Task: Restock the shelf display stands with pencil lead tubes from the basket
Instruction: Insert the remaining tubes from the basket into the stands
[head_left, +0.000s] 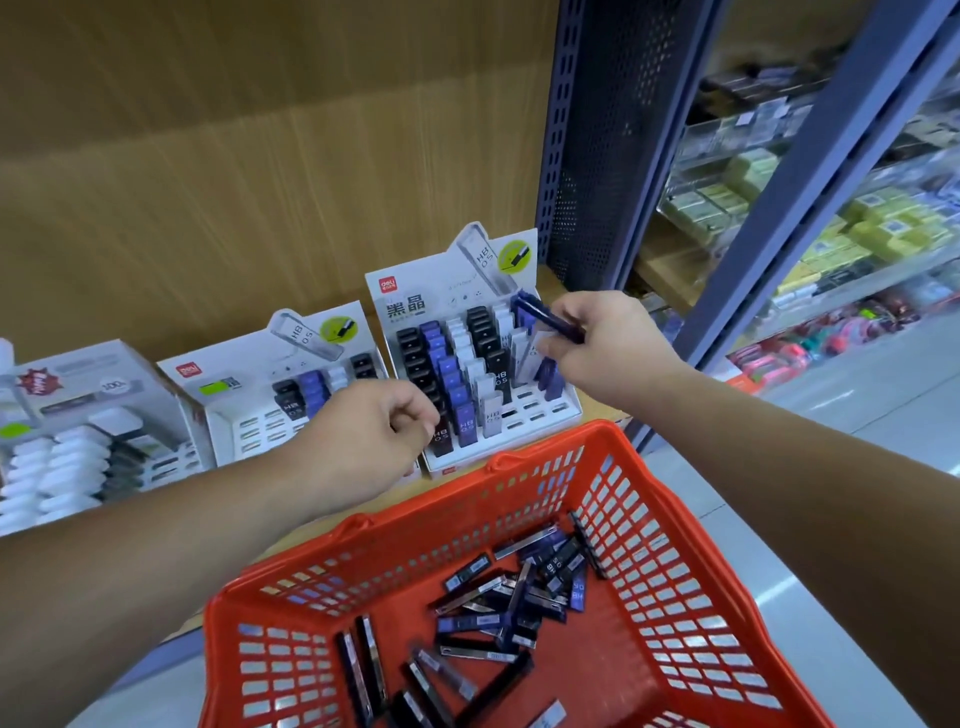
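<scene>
An orange plastic basket (670, 582) sits below the shelf with several black, blue and clear pencil lead tubes (511, 608) loose in its bottom. On the shelf stands a white display stand (563, 410) with rows of black, blue and white tubes; its right rows are partly unfilled. My right hand (605, 345) pinches blue lead tubes (545, 318) over the stand's right side. My left hand (371, 431) hovers with curled fingers at the stand's front left corner; nothing shows in it.
A second, less filled display stand (249, 405) stands left of the first, and a box of white erasers (62, 457) further left. A wood-grain back panel rises behind. A dark perforated upright (597, 156) borders the shelf on the right, with stocked shelves beyond.
</scene>
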